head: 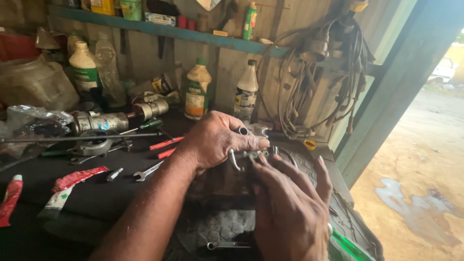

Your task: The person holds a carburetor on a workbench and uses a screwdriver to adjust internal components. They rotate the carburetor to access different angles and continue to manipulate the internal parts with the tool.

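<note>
Both hands meet over a dark, grimy engine part [227, 181] resting on a black tyre [348, 217] on the surface. The left hand [212, 140] has its grip pinched together on a small metal fitting [249, 155], thumb and forefinger closed around it. The right hand [290, 208] touches the same fitting with its fingertips; how tightly it grips I cannot tell. Behind stand two white bottles [198, 94] with labels. One open-ended spanner [147, 171] and two red-handled tools [165, 143] lie on the surface [96, 203].
</note>
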